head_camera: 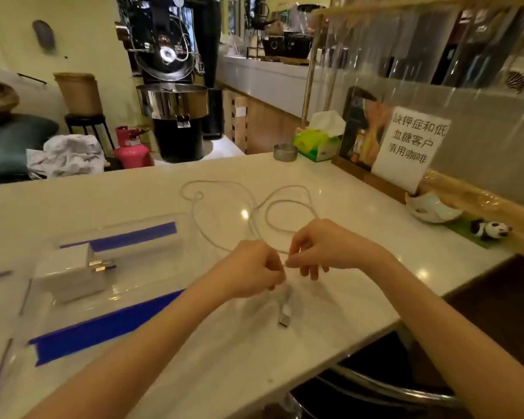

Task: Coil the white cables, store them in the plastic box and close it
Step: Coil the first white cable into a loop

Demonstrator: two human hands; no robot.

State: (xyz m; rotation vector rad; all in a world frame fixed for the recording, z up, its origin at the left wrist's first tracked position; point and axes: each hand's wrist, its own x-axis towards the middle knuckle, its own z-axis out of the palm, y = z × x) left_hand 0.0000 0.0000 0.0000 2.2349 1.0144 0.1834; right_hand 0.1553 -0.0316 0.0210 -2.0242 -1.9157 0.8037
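Observation:
A white cable [288, 202] lies in loose loops on the white counter [339, 189], beyond my hands. My left hand [254, 272] grips the cable near its USB plug [285, 316], which hangs down onto the counter. My right hand [321, 247] pinches the same cable just right of the left hand, fingertips almost touching. To the left stands the clear plastic box [152, 267] with blue clips, open, with a white charger [70, 272] inside it.
A tissue box [318, 143], a metal ashtray [285, 151] and a paper sign [409, 146] stand at the counter's far right. A white dish [431, 208] and a panda figure [490, 229] sit by the wooden ledge. The counter's edge runs diagonally at right.

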